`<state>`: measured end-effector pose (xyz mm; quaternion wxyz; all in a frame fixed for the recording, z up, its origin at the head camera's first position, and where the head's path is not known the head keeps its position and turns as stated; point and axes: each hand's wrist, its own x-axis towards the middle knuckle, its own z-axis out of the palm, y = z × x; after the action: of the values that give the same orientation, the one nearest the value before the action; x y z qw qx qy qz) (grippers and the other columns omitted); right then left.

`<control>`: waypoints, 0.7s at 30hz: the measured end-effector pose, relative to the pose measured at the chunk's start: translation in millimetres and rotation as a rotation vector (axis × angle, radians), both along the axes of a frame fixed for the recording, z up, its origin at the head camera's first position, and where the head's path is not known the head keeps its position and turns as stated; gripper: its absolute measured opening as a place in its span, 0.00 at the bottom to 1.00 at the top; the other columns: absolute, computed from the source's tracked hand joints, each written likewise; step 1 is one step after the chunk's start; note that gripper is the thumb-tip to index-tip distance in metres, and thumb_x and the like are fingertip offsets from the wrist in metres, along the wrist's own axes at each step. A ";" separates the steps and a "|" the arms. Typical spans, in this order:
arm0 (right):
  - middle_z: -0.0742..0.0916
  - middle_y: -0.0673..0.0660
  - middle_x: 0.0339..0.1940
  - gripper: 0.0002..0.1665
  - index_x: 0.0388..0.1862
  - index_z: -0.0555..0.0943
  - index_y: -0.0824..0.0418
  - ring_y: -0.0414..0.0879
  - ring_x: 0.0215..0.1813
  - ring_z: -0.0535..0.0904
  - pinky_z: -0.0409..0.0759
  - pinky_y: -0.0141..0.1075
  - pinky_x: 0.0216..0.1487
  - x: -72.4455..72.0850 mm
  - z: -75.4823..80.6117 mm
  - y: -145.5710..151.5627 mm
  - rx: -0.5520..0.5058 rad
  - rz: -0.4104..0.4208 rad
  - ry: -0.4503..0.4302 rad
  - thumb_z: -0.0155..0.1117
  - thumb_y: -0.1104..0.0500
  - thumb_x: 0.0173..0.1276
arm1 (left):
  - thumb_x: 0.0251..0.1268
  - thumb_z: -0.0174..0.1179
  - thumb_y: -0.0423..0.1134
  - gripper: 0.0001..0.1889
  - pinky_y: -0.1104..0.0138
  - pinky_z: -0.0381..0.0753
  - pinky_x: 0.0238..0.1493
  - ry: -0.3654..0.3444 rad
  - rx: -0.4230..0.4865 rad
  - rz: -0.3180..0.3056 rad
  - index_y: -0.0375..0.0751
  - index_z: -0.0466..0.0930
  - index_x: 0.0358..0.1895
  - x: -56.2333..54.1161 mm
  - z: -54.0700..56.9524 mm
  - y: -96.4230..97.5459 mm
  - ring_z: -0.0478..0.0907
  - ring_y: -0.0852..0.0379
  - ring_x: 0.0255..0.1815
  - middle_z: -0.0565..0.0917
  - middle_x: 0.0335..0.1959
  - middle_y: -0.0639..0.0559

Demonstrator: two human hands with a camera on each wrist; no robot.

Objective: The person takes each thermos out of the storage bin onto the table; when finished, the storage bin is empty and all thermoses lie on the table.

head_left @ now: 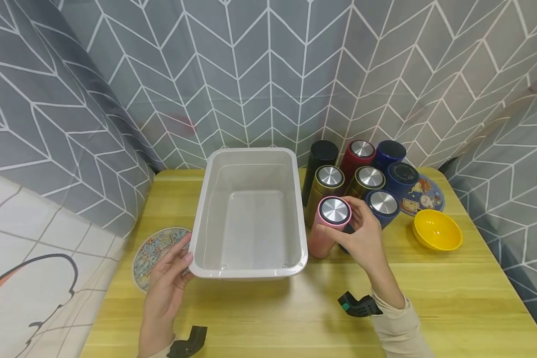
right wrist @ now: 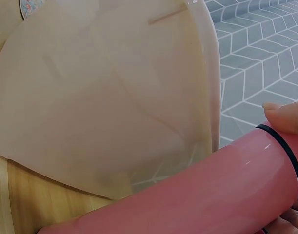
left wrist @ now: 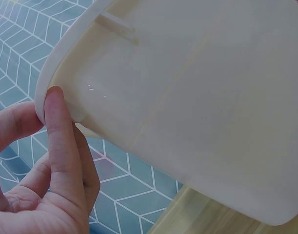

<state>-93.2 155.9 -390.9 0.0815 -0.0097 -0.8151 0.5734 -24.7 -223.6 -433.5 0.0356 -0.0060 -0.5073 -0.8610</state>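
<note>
A deep pale-grey plastic tub stands mid-table, its inside bare. At the tub's near left corner my left hand pinches the rim; the left wrist view shows thumb and fingers on both sides of that rim. My right hand grips a pink thermos with a silver-topped lid, just right of the tub. In the right wrist view the pink thermos crosses in front of the tub's side, with fingers around its lid end.
Several other thermoses stand behind the pink one: black, red, gold and blue. A yellow bowl and a round patterned mat lie at the right. Another round mat lies left of the tub. A patterned curtain hangs behind.
</note>
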 end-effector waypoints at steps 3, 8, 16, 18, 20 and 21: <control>0.83 0.59 0.62 0.46 0.65 0.72 0.62 0.26 0.58 0.76 0.72 0.12 0.62 0.5 -0.3 -0.9 -0.002 0.003 -0.002 0.84 0.63 0.47 | 0.74 0.45 0.21 0.23 0.74 0.89 0.44 -0.003 -0.005 0.000 0.35 0.74 0.68 0.0 0.0 -1.0 0.86 0.62 0.47 0.83 0.50 0.54; 0.83 0.57 0.63 0.46 0.67 0.71 0.61 0.27 0.59 0.76 0.71 0.13 0.64 2.3 -1.7 -3.8 -0.029 -0.013 -0.013 0.83 0.62 0.49 | 0.74 0.45 0.21 0.23 0.73 0.89 0.44 0.000 -0.002 0.000 0.35 0.74 0.68 -0.4 0.4 -2.4 0.86 0.62 0.47 0.84 0.50 0.54; 0.76 0.56 0.72 0.51 0.74 0.65 0.58 0.47 0.74 0.72 0.66 0.13 0.69 6.6 0.7 -7.2 -0.020 -0.004 0.041 0.80 0.64 0.53 | 0.74 0.44 0.20 0.23 0.73 0.89 0.43 0.023 0.025 -0.014 0.36 0.76 0.66 -1.5 -0.3 -3.2 0.87 0.61 0.45 0.85 0.46 0.52; 0.75 0.56 0.73 0.51 0.74 0.66 0.58 0.48 0.76 0.70 0.64 0.14 0.71 9.4 3.6 -7.8 -0.010 0.004 0.073 0.81 0.65 0.53 | 0.74 0.44 0.20 0.23 0.73 0.89 0.44 0.011 0.016 -0.008 0.36 0.75 0.67 -0.1 0.0 -3.8 0.86 0.61 0.46 0.85 0.47 0.53; 0.76 0.56 0.72 0.49 0.73 0.68 0.58 0.47 0.77 0.69 0.64 0.15 0.73 14.2 7.3 -7.8 -0.009 0.013 0.114 0.80 0.66 0.53 | 0.75 0.45 0.22 0.22 0.72 0.89 0.45 -0.024 -0.009 0.002 0.36 0.75 0.67 3.1 0.4 -5.7 0.86 0.62 0.47 0.86 0.50 0.54; 0.76 0.55 0.72 0.47 0.72 0.69 0.57 0.45 0.76 0.69 0.63 0.16 0.73 17.7 9.6 -7.2 -0.007 0.016 0.136 0.80 0.67 0.54 | 0.76 0.45 0.24 0.21 0.72 0.89 0.46 -0.044 -0.029 0.009 0.38 0.75 0.67 5.2 0.5 -7.1 0.86 0.63 0.48 0.85 0.51 0.56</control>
<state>-75.4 148.7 -381.3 0.1320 0.0357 -0.8056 0.5764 -19.5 -230.7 -433.1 0.0281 0.0148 -0.5205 -0.8533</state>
